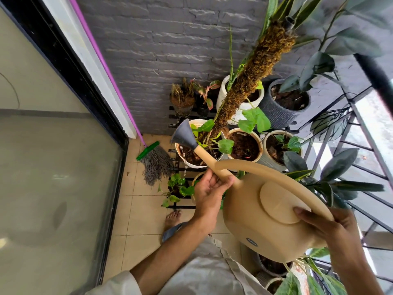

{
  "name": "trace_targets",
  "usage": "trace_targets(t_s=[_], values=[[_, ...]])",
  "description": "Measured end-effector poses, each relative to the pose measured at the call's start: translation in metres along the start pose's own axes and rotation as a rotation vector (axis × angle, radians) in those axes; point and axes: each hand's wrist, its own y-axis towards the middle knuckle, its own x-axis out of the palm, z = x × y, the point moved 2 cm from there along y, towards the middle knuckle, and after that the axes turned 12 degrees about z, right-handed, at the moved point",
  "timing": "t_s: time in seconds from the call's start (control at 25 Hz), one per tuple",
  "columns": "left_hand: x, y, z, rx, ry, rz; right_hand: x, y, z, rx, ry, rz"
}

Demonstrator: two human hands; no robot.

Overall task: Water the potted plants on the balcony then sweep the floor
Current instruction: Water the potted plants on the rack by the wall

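From the head camera, a beige plastic watering can (270, 218) is tipped forward, its long spout running up and away to the left. The grey funnel-shaped rose (184, 136) hangs over the white round pot with the moss pole (184, 161), where droplets show at the rim. The left hand (209, 191) curls round the spout's base; the right hand (325, 223) grips the arched handle's rear end. The purple-handled grey string mop (156, 165) leans against the grey wall, left of the pots, nearer the left hand.

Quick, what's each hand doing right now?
Left hand: grips the spout of the watering can.
Right hand: holds the can's handle.
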Motion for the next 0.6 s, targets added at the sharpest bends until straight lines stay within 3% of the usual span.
trace_targets(t_s=[0.32,0.6], values=[[0.051,-0.029,0.006,0.065,0.062,-0.072,-0.055,0.000,0.018,0.151,0.137,0.123],[0.081,-0.037,-0.022,0.013,0.114,-0.142,-0.091,0.000,0.026,0.212,0.078,0.244]])
